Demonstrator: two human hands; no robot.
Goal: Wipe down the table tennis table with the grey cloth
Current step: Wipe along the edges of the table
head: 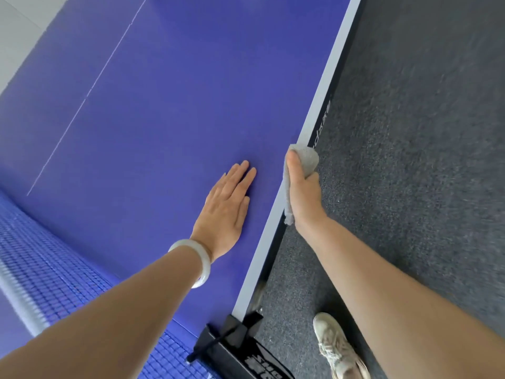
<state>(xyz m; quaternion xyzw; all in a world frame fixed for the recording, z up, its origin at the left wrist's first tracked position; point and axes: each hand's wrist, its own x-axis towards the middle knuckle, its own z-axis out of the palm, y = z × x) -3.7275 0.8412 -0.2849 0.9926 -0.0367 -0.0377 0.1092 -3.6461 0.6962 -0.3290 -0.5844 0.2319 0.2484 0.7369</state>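
The blue table tennis table (164,105) fills the left and middle of the view, with a white border line along its right side. My left hand (228,206) lies flat on the blue top near that side, fingers together, holding nothing; a pale bangle sits on its wrist. My right hand (303,187) grips the grey cloth (307,157) and presses it against the table's side edge. The cloth bunches over my thumb and a strip of it hangs down past my palm.
The blue net (49,274) with its white top band runs across the lower left. Its black clamp post (232,337) is fixed to the table's edge at the bottom. Dark grey carpet (410,132) covers the floor on the right, where my pale shoe (336,348) stands.
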